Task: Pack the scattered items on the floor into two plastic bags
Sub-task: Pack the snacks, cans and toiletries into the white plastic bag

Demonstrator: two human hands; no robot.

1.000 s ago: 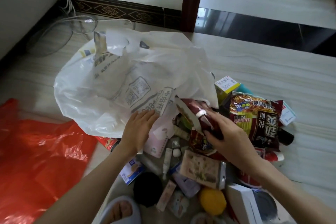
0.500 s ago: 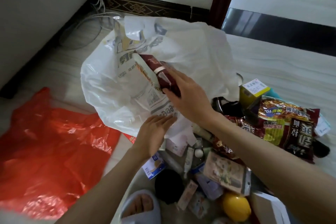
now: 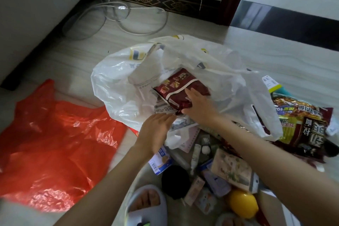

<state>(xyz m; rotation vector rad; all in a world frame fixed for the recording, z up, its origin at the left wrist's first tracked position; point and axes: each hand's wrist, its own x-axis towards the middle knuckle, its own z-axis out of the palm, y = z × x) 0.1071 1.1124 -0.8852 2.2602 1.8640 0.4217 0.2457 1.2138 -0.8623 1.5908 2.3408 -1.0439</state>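
White translucent plastic bag (image 3: 117, 93), printed lettering, lies open on the pale wood-grain floor (image 3: 77, 57) at centre, mouth toward the near side. Dark red snack packet (image 3: 176, 86) with white band sits inside the bag mouth, tilted. Right hand (image 3: 199, 105) rests on the packet's near right end, fingers fairly straight and laid over it, thumb at the packet's near corner; whether the thumb pinches the packet cannot be told. Left hand (image 3: 156, 130) lies at the bag's near edge, fingers straight and together, pressing the plastic down. Crumpled red plastic bag (image 3: 55, 143) lies flat at near left, apart from the white bag. Scattered items, near right of the white bag: large multicoloured noodle multipack (image 3: 304, 123), partly under the bag's right edge; yellow lemon-shaped object (image 3: 243, 203); round black object (image 3: 175, 181); floral-printed flat packet (image 3: 232, 169); small blue-and-white box (image 3: 161, 161), partly under the left wrist; slim white tube (image 3: 195, 154). Pale blue slipper (image 3: 146, 205) with toes showing sits at the near edge. Looped white cable (image 3: 139, 29) lies on the floor at far left, beside the dark patterned skirting board (image 3: 156, 0).
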